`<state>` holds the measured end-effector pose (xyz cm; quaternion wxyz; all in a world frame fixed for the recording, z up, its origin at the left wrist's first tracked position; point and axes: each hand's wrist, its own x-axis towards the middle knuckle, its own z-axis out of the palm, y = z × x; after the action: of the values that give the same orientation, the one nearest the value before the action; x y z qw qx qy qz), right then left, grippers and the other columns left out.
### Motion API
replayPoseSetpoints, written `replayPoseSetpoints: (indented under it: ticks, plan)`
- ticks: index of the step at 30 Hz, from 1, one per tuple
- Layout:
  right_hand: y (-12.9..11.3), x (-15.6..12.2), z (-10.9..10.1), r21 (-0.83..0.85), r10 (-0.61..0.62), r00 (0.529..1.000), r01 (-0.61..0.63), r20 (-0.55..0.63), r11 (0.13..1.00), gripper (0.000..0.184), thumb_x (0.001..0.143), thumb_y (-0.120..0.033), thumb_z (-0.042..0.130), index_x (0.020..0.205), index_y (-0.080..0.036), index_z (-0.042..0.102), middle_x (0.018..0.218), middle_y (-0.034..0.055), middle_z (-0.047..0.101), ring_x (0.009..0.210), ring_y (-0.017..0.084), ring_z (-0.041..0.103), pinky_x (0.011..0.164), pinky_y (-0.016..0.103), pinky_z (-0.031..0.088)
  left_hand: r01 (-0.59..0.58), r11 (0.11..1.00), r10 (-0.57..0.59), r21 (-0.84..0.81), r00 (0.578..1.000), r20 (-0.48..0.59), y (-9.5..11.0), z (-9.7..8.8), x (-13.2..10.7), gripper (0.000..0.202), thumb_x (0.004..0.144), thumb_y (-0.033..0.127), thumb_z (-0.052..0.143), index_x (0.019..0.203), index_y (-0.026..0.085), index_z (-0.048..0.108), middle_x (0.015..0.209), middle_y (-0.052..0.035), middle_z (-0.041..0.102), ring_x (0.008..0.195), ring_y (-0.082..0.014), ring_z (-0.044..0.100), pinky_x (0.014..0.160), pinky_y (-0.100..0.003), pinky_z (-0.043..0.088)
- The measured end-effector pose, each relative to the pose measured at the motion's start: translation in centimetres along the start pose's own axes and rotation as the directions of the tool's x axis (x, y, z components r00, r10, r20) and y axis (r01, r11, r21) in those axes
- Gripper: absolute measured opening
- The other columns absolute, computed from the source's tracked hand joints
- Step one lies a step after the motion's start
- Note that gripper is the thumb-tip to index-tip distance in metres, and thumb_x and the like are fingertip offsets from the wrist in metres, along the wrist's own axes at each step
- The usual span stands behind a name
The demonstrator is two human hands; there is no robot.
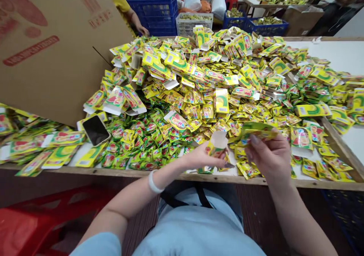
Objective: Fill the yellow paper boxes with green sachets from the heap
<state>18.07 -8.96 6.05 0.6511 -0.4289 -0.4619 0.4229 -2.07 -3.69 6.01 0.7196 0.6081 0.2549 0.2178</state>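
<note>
My left hand (199,157), with a white band at its wrist, is wrapped round a small printed carton (218,140) near the table's front edge. The carton's white flap stands up and open. To the right, my right hand (271,157) pinches shiny green and yellow sachets (256,129) between thumb and fingers, a little above the table. How many sachets it holds is hard to make out. Beneath and beyond both hands lie loose yellow sachets (247,168) and green sachets (153,146) with a watermelon print. Yellow cartons (222,100) are heaped behind them.
A large cardboard box (57,58) leans at the left, near a phone (96,130) lying on flat cartons. A wooden strip (338,146) edges the right side. Across the table is a co-worker's hand (140,26) by blue crates (153,5). A red stool (42,218) stands lower left.
</note>
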Motion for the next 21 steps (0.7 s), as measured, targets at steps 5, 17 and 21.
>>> replayPoseSetpoints:
  ticks: [5,17,21]
  plan:
    - [-1.1,0.4,3.9,-0.298,-0.111,0.906,0.247,0.407,0.922,0.005,0.089,-0.019,0.064,0.093,-0.02,0.067,0.091,0.0046,0.06,0.075,0.015,0.059,0.062,0.025,0.052,0.036,0.994,-0.037,-0.105,0.999,-0.007,-0.7,0.8,-3.0,0.046,0.064,0.041,0.085,0.083,0.016,0.051,0.073,0.0026,0.049,0.066,-0.0112,0.044,0.06,-0.025,0.038]
    - [-3.1,-3.6,1.2,-0.489,0.23,0.636,0.267,0.737,0.83,0.018,0.097,-0.016,0.052,0.105,-0.025,0.066,0.093,0.0039,0.069,0.084,0.015,0.068,0.074,0.023,0.054,0.197,0.979,-0.19,-0.052,0.975,0.119,-4.0,3.6,-6.8,0.058,0.069,0.035,0.082,0.113,0.017,0.049,0.077,0.0042,0.051,0.067,-0.0124,0.048,0.063,-0.025,0.043]
    - [-1.7,-5.7,0.5,-0.432,0.285,0.518,0.187,0.807,0.882,0.022,0.101,-0.019,0.046,0.098,-0.022,0.068,0.089,0.0047,0.071,0.084,0.015,0.069,0.075,0.023,0.054,0.172,0.985,-0.163,-0.027,0.968,0.192,-4.5,4.6,-7.4,0.089,0.066,0.041,0.085,0.136,0.018,0.034,0.091,-0.0001,0.057,0.084,-0.0176,0.056,0.082,-0.033,0.049]
